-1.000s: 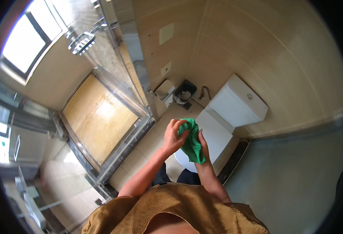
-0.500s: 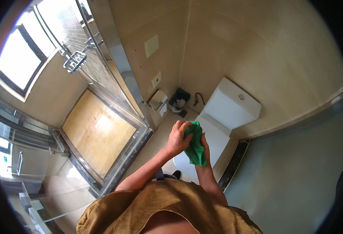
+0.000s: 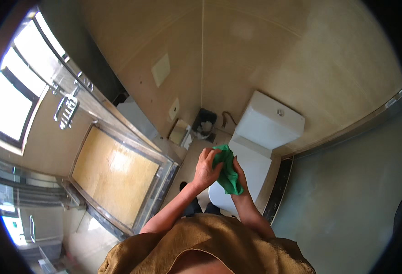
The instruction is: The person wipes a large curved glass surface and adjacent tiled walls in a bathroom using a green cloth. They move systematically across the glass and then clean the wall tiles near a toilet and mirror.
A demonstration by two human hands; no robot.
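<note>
A green cloth (image 3: 228, 176) is bunched between my two hands, above the lid of a white toilet (image 3: 251, 164). My left hand (image 3: 205, 170) grips its left side with curled fingers. On the other side my right hand (image 3: 239, 176) is closed round the cloth, which lies over its palm and hides most of the fingers. Beyond the hands stands the toilet's cistern (image 3: 270, 119), with a round button on top.
A dark waste bin (image 3: 204, 121) holding crumpled paper stands in the corner, beside a paper holder (image 3: 180, 132) on the wall. To the left lies a shower floor (image 3: 114, 171) behind glass, with a raised dark kerb. A frosted glass panel (image 3: 338, 196) closes off the right.
My view and body have turned slightly, so the shower and toilet sit differently in the picture. Both hands keep hold of the green cloth, their grip almost the same.
</note>
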